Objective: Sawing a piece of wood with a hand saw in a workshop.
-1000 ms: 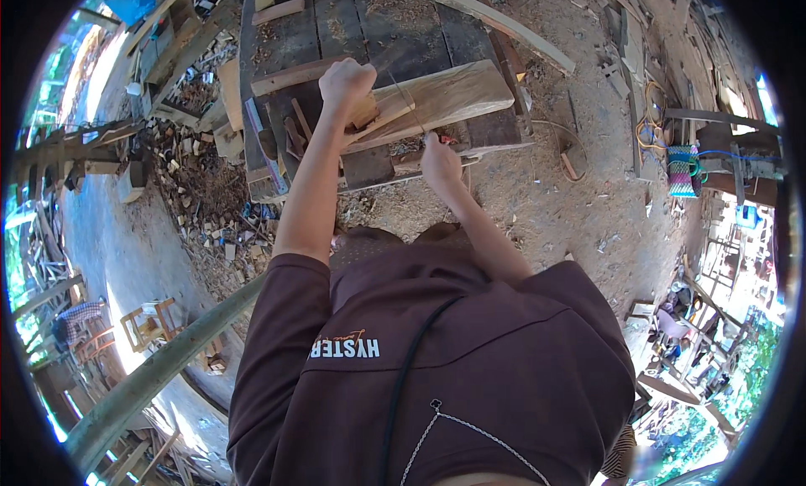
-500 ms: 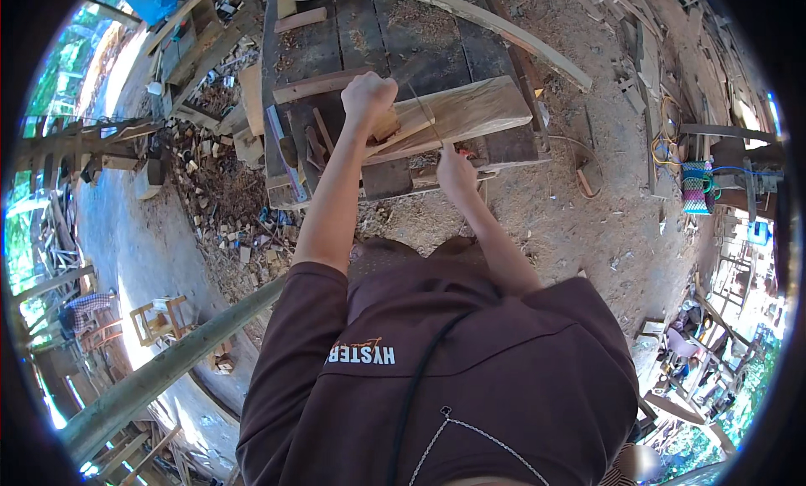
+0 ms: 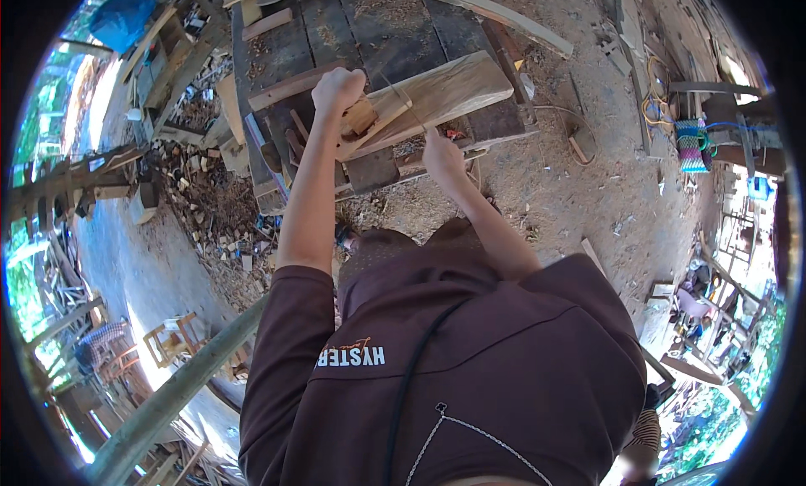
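On a dark plank workbench lies a pale thick board, with a thinner strip and a small wood block at its left part. My left hand is clenched above that block; what it grips is hidden. A thin straight tool, perhaps a saw, crosses the board diagonally, and my right hand is closed on its near end at the front edge. Small red bits lie just right of that hand.
Offcuts pile left of the bench. A long pale plank spans its back. A round pole runs diagonally at lower left. Right are cables, a woven basket and stacked scrap timber.
The view shifts right and down, then back left and up, carrying the whole scene with it. Both hands keep nearly the same places on the bench, with small movements.
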A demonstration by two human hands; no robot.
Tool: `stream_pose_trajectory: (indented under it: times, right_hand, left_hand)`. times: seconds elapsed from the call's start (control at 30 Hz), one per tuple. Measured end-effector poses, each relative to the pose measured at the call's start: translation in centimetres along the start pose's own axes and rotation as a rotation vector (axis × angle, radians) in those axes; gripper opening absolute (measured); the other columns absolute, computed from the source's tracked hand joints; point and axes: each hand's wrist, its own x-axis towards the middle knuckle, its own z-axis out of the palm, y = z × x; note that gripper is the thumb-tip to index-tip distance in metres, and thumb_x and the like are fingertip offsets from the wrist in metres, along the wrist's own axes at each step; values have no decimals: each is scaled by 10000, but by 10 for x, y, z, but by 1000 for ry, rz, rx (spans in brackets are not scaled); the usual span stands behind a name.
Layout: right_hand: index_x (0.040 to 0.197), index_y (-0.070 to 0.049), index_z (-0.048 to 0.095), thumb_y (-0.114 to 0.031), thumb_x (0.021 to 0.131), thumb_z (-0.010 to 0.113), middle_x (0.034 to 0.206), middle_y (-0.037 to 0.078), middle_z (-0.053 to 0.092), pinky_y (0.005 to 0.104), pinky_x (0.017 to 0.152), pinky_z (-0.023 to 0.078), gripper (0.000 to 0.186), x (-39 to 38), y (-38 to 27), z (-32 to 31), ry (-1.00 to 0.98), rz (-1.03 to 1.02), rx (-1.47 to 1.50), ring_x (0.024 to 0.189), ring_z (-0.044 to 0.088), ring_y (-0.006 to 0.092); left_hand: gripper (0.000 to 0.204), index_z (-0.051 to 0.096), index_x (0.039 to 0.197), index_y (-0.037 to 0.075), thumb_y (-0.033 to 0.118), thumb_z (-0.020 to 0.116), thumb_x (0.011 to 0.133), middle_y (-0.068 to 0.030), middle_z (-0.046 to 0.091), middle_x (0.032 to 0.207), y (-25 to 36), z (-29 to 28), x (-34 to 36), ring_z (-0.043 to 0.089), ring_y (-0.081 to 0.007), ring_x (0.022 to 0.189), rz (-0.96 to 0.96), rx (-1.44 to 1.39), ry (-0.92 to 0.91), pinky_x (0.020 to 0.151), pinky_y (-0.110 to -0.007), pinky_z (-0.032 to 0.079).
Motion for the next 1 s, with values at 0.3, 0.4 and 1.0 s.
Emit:
stream_pose_trajectory:
  times: [0.3, 0.4, 1.0]
  right_hand:
    - [969, -17, 473, -94, 863, 424, 797, 273, 631, 531, 692, 483, 140, -38, 24, 0, -50, 21, 21, 793, 630, 438]
    - [968, -17, 469, -90, 856, 425, 784, 270, 629, 535, 687, 480, 140, -41, 28, -2, -24, -19, 12, 786, 627, 440]
    - [976, -15, 493, -117, 875, 432, 800, 272, 633, 535, 704, 482, 156, 1, 2, -3, 14, -50, -16, 801, 630, 431]
  left_hand:
    - [479, 648, 1037, -26, 304, 386, 811, -237, 599, 1150, 2, -3, -5, 551, -385, 1098, -42, -13, -7, 924, -435, 422]
    - [478, 647, 1042, -22, 303, 386, 808, -242, 599, 1146, 2, -1, -3, 553, -382, 1096, -4, 15, -6, 922, -433, 424]
    - [473, 646, 1052, -22, 291, 402, 795, -251, 599, 1137, 2, -4, -1, 549, -393, 1096, 11, 17, -14, 937, -433, 420]
